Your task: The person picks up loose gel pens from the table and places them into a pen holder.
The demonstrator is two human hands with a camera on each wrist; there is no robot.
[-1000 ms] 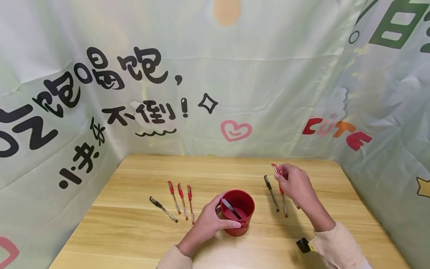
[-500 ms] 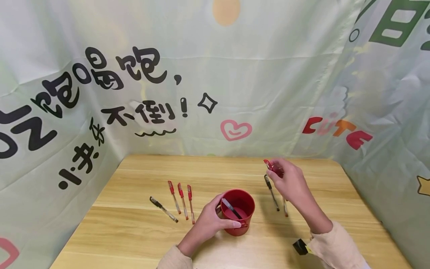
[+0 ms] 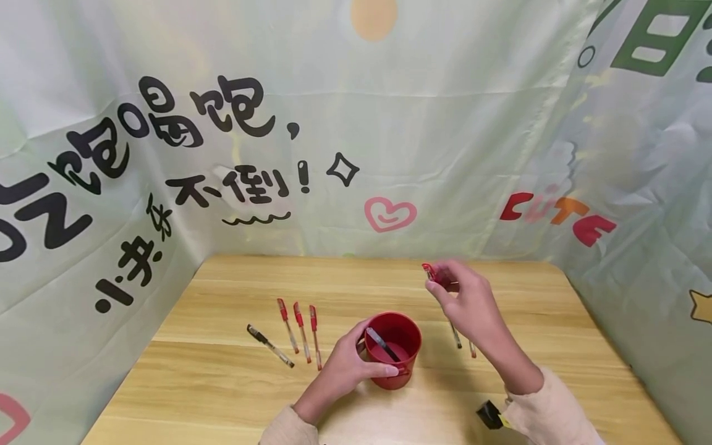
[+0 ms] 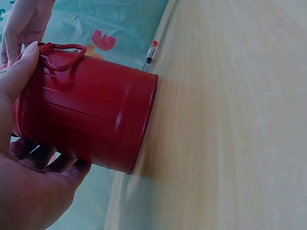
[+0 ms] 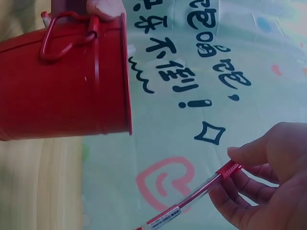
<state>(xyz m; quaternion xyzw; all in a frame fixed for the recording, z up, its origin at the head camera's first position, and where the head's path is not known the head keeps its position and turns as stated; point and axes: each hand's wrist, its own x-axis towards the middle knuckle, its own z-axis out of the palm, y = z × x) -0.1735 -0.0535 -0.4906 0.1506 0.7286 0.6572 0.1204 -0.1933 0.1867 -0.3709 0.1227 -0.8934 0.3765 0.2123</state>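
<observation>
From the head view, the left hand (image 3: 347,369) grips the red bucket (image 3: 392,350) standing on the desk (image 3: 222,395), a black pen (image 3: 382,345) inside; the right hand (image 3: 464,303) pinches a red pen (image 3: 429,272) above it. The left wrist view shows fingers wrapped around the bucket (image 4: 86,115). The right wrist view shows fingertips (image 5: 244,153) pinching the red pen (image 5: 201,191).
</observation>
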